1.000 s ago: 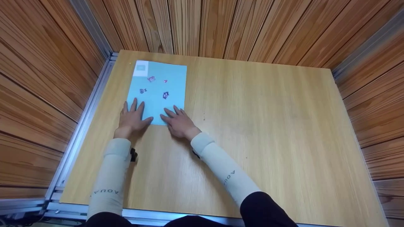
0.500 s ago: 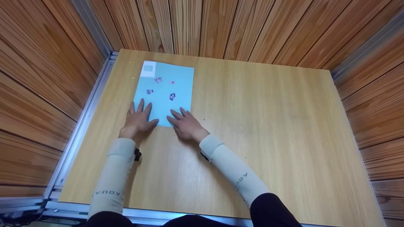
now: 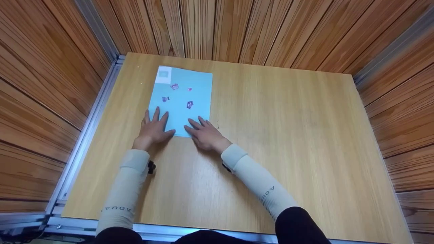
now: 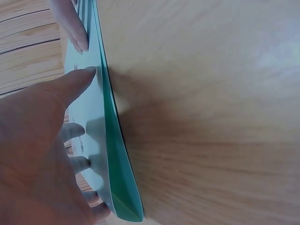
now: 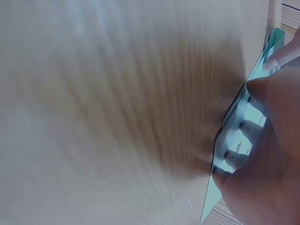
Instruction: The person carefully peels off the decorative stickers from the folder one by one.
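Note:
A light blue folder [image 3: 179, 113] lies flat toward the left of the wooden table. On its face are several small pink and purple stickers [image 3: 190, 104], with a pale square label [image 3: 163, 78] at the top left corner. My left hand [image 3: 154, 130] rests with fingers spread on the near left corner, thumb along the near edge. Fingers spread too, my right hand [image 3: 206, 136] presses on the near right corner. In the left wrist view, the near edge of the folder [image 4: 112, 122] gapes slightly, showing layers inside. The right wrist view shows fingertips on the folder [image 5: 229, 131].
The table [image 3: 288, 135] extends far to the right of the folder. Wooden plank walls [image 3: 251, 30] stand behind and at both sides. A metal frame rail [image 3: 88, 135] runs along the left edge.
Both hands have slid the folder to the right along the table, away from the left edge. Their spread pose on it stays the same.

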A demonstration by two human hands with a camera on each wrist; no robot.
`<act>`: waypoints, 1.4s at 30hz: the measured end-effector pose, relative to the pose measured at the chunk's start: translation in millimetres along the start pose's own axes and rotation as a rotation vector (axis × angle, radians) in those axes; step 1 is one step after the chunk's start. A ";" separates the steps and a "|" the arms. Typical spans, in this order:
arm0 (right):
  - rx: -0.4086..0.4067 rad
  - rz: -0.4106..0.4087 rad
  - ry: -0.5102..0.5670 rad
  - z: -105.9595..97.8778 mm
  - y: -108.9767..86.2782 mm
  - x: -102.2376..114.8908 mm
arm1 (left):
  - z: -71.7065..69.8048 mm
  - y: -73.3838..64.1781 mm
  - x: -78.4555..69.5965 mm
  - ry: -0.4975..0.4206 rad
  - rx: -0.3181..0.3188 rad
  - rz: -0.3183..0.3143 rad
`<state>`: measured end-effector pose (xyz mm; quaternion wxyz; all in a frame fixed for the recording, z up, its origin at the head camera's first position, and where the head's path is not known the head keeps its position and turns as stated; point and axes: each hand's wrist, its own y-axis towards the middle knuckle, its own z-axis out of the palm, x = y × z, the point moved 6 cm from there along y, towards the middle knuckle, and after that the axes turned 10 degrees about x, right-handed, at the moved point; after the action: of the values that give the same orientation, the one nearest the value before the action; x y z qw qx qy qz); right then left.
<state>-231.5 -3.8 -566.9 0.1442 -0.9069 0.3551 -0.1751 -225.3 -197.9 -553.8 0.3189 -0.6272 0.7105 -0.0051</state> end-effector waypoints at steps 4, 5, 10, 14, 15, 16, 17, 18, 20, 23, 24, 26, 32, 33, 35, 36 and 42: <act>0.002 -0.012 0.009 1.1 -7.1 -6.1 | 2.8 -0.6 -5.7 -0.014 -0.001 0.024; 0.001 -0.014 0.010 1.3 -9.2 -7.9 | 3.5 -0.8 -7.4 -0.019 0.000 0.030; 0.000 -0.029 0.023 1.9 -19.1 -16.2 | 7.6 0.3 -15.0 -0.021 -0.002 0.052; 0.001 -0.034 0.057 2.1 -24.8 -20.9 | 10.2 1.1 -20.0 -0.021 -0.004 0.052; 0.001 -0.035 0.060 2.1 -26.0 -21.7 | 10.6 0.9 -21.2 -0.022 -0.007 0.051; 0.000 -0.037 0.063 2.0 -27.2 -22.6 | 10.9 1.0 -22.3 -0.023 -0.007 0.051; 0.000 -0.040 0.068 2.2 -28.5 -23.4 | 11.3 1.1 -23.2 -0.022 -0.007 0.052; -0.001 -0.043 0.069 2.4 -29.8 -24.2 | 11.7 1.3 -24.5 -0.022 -0.007 0.056; -0.003 -0.048 0.070 2.9 -32.3 -26.3 | 13.2 2.3 -26.7 -0.019 -0.006 0.062; -0.004 -0.051 0.069 4.3 -36.6 -30.2 | 15.7 3.2 -30.1 -0.015 -0.002 0.069; -0.003 -0.051 0.068 4.5 -38.1 -31.3 | 16.6 3.6 -31.3 -0.018 0.002 0.072; 0.003 -0.050 0.071 4.8 -41.2 -33.4 | 18.2 4.4 -33.4 -0.012 0.008 0.073; 0.024 -0.043 0.067 7.0 -49.0 -38.3 | 21.3 5.4 -40.0 0.015 0.019 0.093; 0.024 -0.040 0.066 7.6 -50.1 -39.3 | 21.9 4.9 -40.8 0.010 0.022 0.093; 0.025 -0.036 0.067 8.6 -52.4 -41.3 | 22.7 3.7 -42.8 0.000 0.021 0.101; 0.025 -0.035 0.068 8.9 -53.7 -42.3 | 23.2 3.2 -43.8 -0.004 0.020 0.105; 0.015 -0.030 0.056 11.6 -61.1 -49.1 | 26.3 3.4 -50.9 0.006 0.015 0.137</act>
<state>-224.1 75.1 -564.2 0.1385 -0.9057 0.3440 -0.2053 -215.7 -141.4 -553.4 0.3212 -0.5745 0.7528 0.0096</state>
